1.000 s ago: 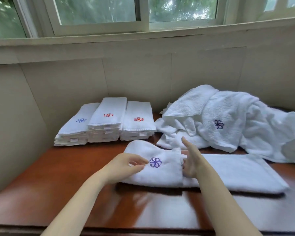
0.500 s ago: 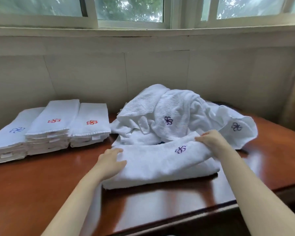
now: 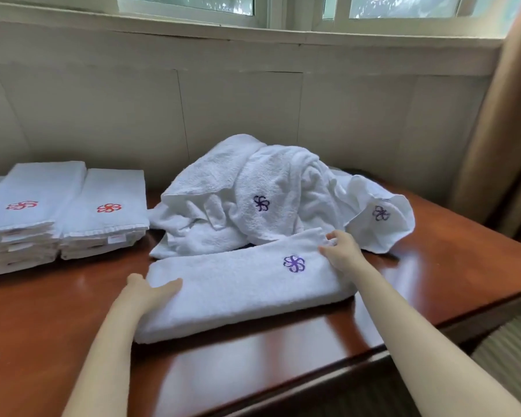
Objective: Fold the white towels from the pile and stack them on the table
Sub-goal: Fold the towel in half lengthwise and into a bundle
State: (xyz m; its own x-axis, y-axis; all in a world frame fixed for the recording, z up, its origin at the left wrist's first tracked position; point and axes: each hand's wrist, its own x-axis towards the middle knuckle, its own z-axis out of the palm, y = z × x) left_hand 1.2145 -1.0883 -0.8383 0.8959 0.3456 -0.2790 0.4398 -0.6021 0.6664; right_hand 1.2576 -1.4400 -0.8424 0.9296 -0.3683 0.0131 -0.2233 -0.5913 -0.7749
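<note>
A folded white towel [image 3: 238, 290] with a purple flower mark lies lengthwise on the reddish wooden table [image 3: 42, 320]. My left hand [image 3: 146, 293] lies flat on the towel's left end, thumb on top. At the towel's far right corner, my right hand [image 3: 342, 252] grips the cloth with curled fingers. Behind it sits the loose pile of white towels [image 3: 253, 191], two purple marks showing. Stacks of folded towels [image 3: 103, 212] with red marks stand at the left.
A tiled wall and window sill [image 3: 253, 34] run behind the table. A brown curtain [image 3: 503, 130] hangs at the right. The table's front edge [image 3: 373, 356] runs diagonally at lower right, with striped flooring [image 3: 512, 341] beyond it.
The towel's right half has been folded over so the purple mark faces up on the right. It now lies flatter. My left hand moved to its left end; the camera turned right.
</note>
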